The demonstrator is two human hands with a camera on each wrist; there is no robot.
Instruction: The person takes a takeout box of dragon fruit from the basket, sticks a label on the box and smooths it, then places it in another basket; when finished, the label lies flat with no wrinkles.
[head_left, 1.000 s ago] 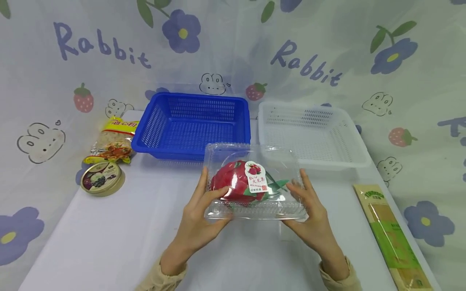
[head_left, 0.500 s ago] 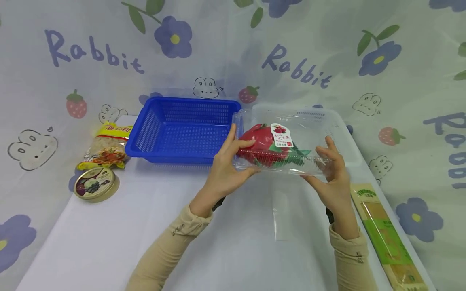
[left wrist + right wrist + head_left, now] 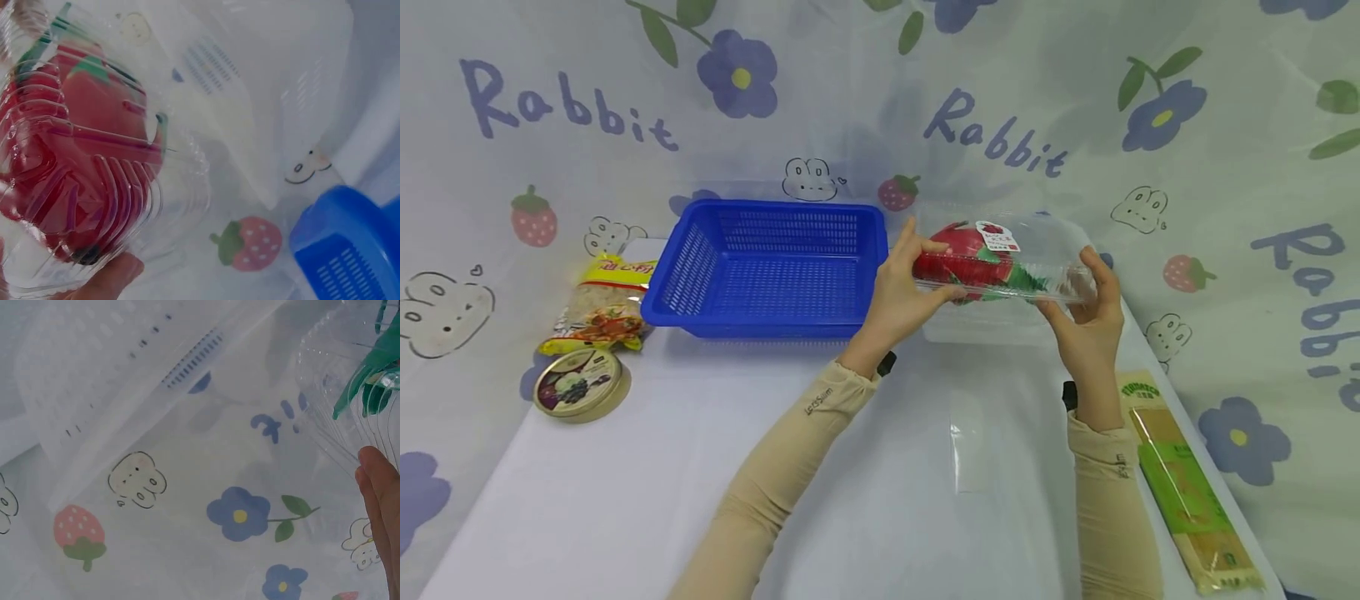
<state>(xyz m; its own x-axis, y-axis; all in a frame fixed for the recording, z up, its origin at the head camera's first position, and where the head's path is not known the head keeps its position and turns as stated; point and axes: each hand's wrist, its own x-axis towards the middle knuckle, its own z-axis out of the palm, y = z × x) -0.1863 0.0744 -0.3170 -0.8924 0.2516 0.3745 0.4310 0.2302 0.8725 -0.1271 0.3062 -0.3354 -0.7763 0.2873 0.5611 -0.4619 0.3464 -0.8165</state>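
Between both hands is a clear plastic clamshell box (image 3: 1054, 275) with a red dragon fruit (image 3: 958, 258) inside, green-tipped and bearing a white label (image 3: 997, 237). My left hand (image 3: 898, 292) grips the box's left end, thumb in front and fingers along the side. At the right end my right hand (image 3: 1086, 329) holds it the same way. The box overlaps the white basket (image 3: 985, 332) in the head view and covers much of it. In the left wrist view the dragon fruit (image 3: 87, 156) shows through the ribbed plastic, a thumb (image 3: 112, 278) at its edge.
A blue basket (image 3: 775, 325) stands left of the white one. Farther left are a yellow-topped food bag (image 3: 606, 304) and a round gold tin (image 3: 582, 385). A long green-and-tan packet (image 3: 1187, 492) lies along the table's right edge. A patterned curtain (image 3: 850, 92) hangs behind.
Both hands have carried the clamshell box forward and to the right, from over the table front to over the white basket. The box now appears tipped, its front side more visible.
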